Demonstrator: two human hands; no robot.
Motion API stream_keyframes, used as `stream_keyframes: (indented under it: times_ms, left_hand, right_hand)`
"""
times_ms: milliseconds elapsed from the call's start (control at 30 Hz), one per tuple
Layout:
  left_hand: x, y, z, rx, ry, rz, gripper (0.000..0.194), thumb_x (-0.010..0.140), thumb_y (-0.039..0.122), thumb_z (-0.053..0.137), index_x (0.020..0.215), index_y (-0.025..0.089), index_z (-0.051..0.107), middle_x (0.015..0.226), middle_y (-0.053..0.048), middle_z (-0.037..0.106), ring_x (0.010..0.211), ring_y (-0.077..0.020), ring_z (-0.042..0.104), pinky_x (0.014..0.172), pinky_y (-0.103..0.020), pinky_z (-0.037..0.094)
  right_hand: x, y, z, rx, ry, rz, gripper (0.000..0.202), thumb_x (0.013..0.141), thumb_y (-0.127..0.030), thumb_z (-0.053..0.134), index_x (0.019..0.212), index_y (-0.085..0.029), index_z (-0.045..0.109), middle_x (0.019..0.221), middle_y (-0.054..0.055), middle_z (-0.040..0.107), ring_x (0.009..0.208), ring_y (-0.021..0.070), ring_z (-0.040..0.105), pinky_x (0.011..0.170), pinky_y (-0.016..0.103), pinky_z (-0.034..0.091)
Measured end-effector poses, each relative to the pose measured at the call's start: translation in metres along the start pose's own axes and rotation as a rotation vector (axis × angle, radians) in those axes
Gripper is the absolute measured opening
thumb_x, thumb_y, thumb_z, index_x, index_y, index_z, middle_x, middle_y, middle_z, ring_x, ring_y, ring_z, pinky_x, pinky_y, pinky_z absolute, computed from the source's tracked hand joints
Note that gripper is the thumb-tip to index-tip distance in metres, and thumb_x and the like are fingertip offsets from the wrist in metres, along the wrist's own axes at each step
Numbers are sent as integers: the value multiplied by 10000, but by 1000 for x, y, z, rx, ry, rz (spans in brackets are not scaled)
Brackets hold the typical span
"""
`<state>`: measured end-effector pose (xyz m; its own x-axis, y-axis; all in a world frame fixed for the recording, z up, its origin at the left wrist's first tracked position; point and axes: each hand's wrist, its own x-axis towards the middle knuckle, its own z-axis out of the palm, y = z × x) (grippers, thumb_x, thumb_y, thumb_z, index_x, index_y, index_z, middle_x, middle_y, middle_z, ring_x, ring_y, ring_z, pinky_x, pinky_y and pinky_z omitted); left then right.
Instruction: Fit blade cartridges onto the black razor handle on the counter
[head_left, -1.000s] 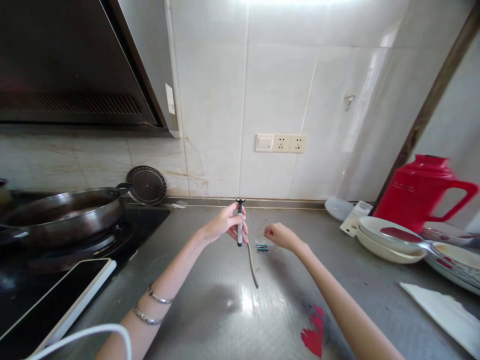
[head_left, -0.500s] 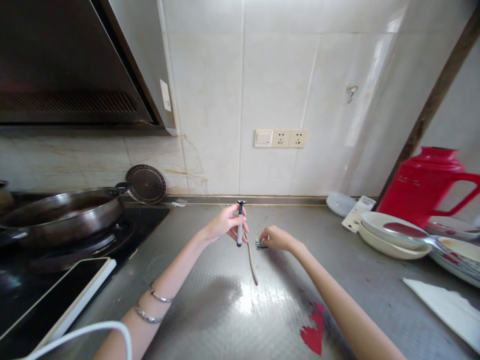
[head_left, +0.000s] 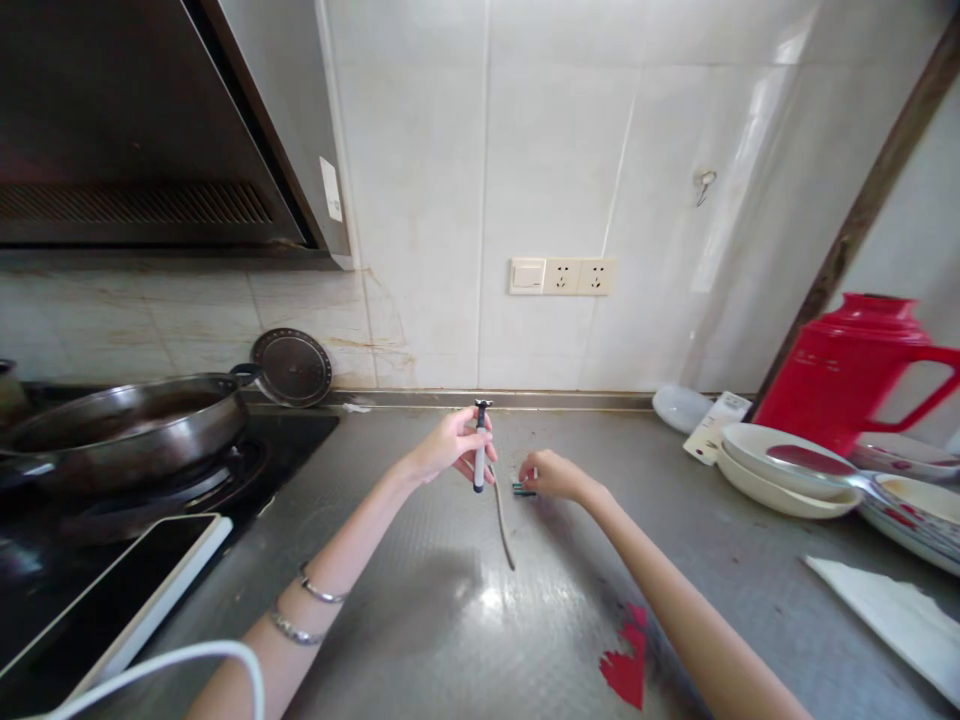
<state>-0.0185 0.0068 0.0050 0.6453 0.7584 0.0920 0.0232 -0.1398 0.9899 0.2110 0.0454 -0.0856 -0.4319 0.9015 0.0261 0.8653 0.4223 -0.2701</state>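
My left hand holds a razor upright above the counter. Its handle is grey with black ends, and a small crosswise head tops it. A thin brownish-grey cord runs down from behind that hand and lies on the metal. To the right, my right hand rests low at the counter, fingers drawn together. Small dark-green pieces lie right at its fingertips; whether the fingers pinch one of them is too small to make out.
On the left are a hob with a steel pan, a round dark disc against the wall, and a phone. To the right stand a red thermos jug, stacked dishes and white paper. A red patch marks the counter.
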Motion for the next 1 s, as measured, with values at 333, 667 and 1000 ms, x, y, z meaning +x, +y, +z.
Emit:
stream_keyframes:
  times_ms: [333, 667, 1000]
  left_hand:
    - [0, 0, 0, 1, -2, 8, 297, 769, 351, 590, 915, 192, 386, 746, -49, 630, 553, -200, 658, 458, -285, 524]
    - [0, 2, -1, 14, 4, 16, 280, 776, 347, 578, 909, 188, 390, 735, -49, 631, 560, -210, 660, 449, -295, 523]
    - [-1, 3, -1, 12, 5, 14, 300, 762, 356, 591, 909, 185, 393, 722, -47, 633, 551, -206, 659, 436, -270, 512]
  right_hand:
    - [2, 2, 2, 37, -6, 4, 181, 694, -150, 567, 794, -177, 716, 805, 50, 698, 722, 142, 597, 632, 200, 380]
    - [3, 5, -4, 170, 82, -34, 136, 684, -181, 590, 737, -156, 713, 764, 49, 680, 711, 147, 587, 651, 213, 410]
    - [-4, 0, -23, 428, 160, -24, 169, 749, -254, 531, 773, -134, 647, 715, 40, 667, 630, 142, 611, 492, 205, 479]
